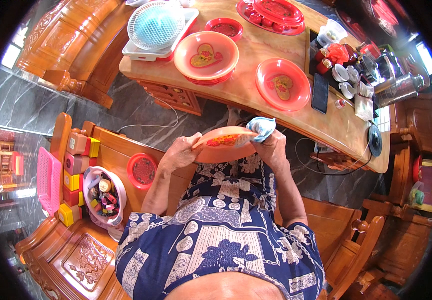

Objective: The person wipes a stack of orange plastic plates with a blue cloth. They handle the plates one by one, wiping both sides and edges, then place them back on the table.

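Observation:
A red-orange plastic basin (225,150) with a printed pattern is tilted above my lap. My left hand (181,152) grips its left rim. At its right rim, my right hand (271,146) holds a light-blue cloth (261,127) against the basin. Ahead on the marble-topped table (246,93), a stack of similar basins (206,56) stands near the edge, and another basin (283,84) lies to its right. The fingers behind the rim are partly hidden.
White trays and a basket (156,26) stand at the table's far left, a black phone (319,93) and tea things at its right. Beside me on the wooden bench are a red dish (142,171), an oval tub (123,187) of small items, several boxes and a pink basket (49,180).

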Available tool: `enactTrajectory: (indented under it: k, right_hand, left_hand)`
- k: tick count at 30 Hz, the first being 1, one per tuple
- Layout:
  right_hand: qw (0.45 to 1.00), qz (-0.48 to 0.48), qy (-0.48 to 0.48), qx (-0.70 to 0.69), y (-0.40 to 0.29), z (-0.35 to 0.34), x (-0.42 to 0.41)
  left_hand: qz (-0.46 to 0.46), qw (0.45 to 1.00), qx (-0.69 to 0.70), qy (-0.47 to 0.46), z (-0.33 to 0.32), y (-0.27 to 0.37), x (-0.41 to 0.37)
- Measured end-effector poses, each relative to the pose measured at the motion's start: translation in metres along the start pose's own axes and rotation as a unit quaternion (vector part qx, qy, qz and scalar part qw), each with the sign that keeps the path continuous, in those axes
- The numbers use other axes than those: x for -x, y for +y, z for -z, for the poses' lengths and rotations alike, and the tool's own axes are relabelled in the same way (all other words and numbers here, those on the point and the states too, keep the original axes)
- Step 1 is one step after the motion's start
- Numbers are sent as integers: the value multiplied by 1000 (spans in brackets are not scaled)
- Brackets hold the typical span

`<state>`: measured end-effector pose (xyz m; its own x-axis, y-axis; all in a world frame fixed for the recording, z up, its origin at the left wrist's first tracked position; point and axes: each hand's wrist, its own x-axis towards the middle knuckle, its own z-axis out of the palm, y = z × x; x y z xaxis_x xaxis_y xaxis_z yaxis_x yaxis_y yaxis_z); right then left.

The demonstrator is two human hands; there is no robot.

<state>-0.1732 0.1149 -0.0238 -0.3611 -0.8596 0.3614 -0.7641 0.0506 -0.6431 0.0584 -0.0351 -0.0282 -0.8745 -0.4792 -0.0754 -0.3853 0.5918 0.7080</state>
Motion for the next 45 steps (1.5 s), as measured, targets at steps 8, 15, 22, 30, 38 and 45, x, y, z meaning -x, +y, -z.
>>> enactTrajectory:
  k: [8, 15, 22, 30, 38, 45]
  right_hand:
    - [941, -204, 39, -266, 19, -21, 14]
    - [806, -289, 88, -510, 8, -57, 31]
    - [690, -400, 44, -602, -18, -70, 33]
    - [751, -355, 41, -555, -1, -60, 32]
    - [867, -250, 64, -427, 14, -36, 23]
    - [951, -203, 25, -233, 9, -20, 20]
  left_hand:
    - [101, 933, 344, 32, -1, 8, -2]
    - [112, 880, 454, 81, -19, 14, -11]
    - [82, 847, 505, 147, -44, 28, -22]
    - [112, 867, 479, 82, -33, 13, -16]
    - [65, 956, 283, 53, -13, 1, -4]
    - [-45, 995, 63, 62, -4, -13, -3]
